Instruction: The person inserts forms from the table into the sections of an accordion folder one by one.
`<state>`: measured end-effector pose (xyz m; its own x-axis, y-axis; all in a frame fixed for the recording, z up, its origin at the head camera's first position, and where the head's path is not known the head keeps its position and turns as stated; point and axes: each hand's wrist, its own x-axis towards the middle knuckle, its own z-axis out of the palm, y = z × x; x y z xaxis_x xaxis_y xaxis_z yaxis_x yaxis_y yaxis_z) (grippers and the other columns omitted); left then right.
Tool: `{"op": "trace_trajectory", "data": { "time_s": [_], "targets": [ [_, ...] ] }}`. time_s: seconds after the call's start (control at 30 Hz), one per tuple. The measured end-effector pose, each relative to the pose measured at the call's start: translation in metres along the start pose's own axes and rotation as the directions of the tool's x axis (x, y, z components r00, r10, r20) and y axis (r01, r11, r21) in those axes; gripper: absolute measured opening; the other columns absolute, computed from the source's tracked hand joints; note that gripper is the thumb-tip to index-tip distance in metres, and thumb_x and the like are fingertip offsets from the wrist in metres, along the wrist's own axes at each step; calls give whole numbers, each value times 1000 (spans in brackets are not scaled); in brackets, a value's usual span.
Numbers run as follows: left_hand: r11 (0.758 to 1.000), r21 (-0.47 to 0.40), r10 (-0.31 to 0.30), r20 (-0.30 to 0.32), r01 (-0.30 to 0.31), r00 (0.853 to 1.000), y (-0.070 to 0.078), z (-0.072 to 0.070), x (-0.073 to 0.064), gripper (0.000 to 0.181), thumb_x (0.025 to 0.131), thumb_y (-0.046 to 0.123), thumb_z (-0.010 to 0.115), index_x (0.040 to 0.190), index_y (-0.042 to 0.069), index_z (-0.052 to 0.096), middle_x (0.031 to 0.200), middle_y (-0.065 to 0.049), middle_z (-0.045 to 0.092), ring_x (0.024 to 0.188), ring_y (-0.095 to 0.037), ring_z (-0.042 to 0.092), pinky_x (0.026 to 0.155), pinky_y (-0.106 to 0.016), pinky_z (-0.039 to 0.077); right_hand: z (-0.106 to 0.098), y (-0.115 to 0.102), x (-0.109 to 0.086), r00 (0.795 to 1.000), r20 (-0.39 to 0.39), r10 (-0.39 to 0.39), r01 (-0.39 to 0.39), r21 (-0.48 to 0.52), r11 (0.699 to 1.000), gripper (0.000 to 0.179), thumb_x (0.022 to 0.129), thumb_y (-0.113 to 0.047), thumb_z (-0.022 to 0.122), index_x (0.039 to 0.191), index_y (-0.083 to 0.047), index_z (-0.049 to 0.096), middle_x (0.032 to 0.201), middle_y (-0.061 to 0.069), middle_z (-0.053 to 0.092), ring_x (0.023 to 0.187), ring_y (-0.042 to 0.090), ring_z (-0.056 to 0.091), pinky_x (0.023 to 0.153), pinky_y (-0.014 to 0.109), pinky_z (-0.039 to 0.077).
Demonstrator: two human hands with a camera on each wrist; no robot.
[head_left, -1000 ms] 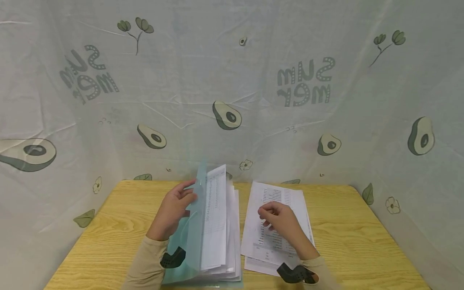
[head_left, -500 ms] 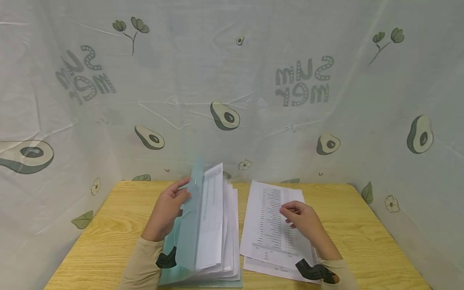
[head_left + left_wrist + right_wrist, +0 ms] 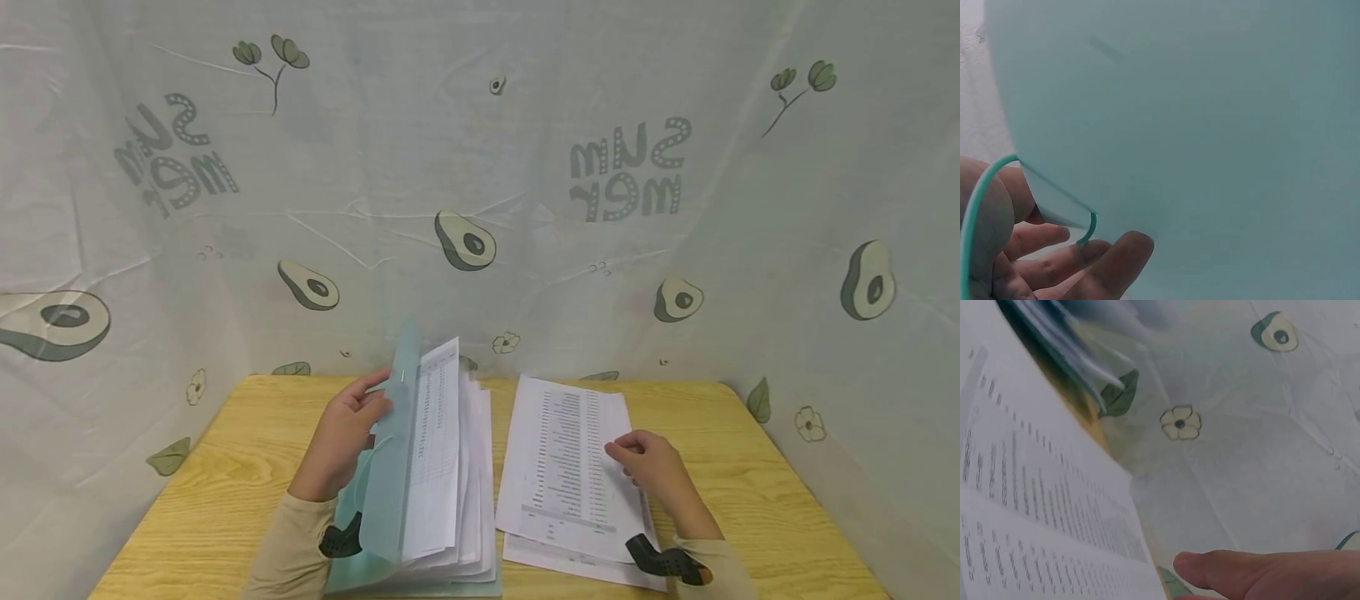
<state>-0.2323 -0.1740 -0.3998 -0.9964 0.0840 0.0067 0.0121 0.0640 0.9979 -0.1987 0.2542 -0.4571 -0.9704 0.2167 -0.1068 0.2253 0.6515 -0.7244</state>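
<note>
My left hand (image 3: 341, 433) holds the raised cover of a pale green plastic folder (image 3: 386, 475) by its left edge. In the left wrist view its fingertips (image 3: 1138, 245) lie against the translucent cover (image 3: 1210, 137), beside a green elastic cord (image 3: 982, 194). A thick stack of printed sheets (image 3: 437, 467) stands partly lifted inside the folder. My right hand (image 3: 656, 471) hovers over the right edge of a second pile of printed papers (image 3: 562, 467), fingers loosely bent, with nothing visible in them. The right wrist view shows its thumb (image 3: 1216, 569) near the paper.
Both piles lie on a yellow wood-grain table (image 3: 735, 500), the folder left of the loose papers. A pale curtain (image 3: 540, 275) printed with avocados hangs close behind the table and at both sides. Dark straps (image 3: 663, 558) sit on the wrists.
My right hand has moved right and toward me across the loose papers, uncovering more of the print. My left hand has drawn the folder cover slightly leftward.
</note>
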Motion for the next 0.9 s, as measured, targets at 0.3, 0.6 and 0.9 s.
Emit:
{"op": "trace_trajectory", "data": {
  "time_s": [0.3, 0.6, 0.9],
  "targets": [
    [1000, 6, 5, 2, -5, 1000, 1, 3, -3, 49, 104, 9, 55, 153, 13, 49, 138, -19, 65, 109, -27, 68, 76, -37, 59, 1, 17, 6, 998, -52, 27, -31, -76, 997, 37, 98, -27, 69, 116, 5, 65, 97, 15, 64, 83, 25, 59, 68, 35, 49],
    [1000, 7, 4, 12, -4, 1000, -2, 6, -2, 49, 104, 8, 55, 152, 12, 50, 140, -19, 63, 113, -31, 67, 81, -45, 59, -2, 22, 8, 996, -57, 65, -74, -169, 983, 39, 96, -26, 69, 113, 8, 62, 105, 23, 65, 89, 32, 58, 74, 43, 49],
    [1000, 23, 4, 12, -4, 1000, -2, 9, -2, 49, 103, 10, 55, 152, 12, 50, 140, -19, 63, 113, -31, 67, 80, -43, 59, 5, 21, 11, 994, -18, 110, -112, -206, 972, 49, 95, -26, 70, 124, 12, 55, 118, 31, 62, 95, 37, 60, 78, 48, 49]
  ]
}}
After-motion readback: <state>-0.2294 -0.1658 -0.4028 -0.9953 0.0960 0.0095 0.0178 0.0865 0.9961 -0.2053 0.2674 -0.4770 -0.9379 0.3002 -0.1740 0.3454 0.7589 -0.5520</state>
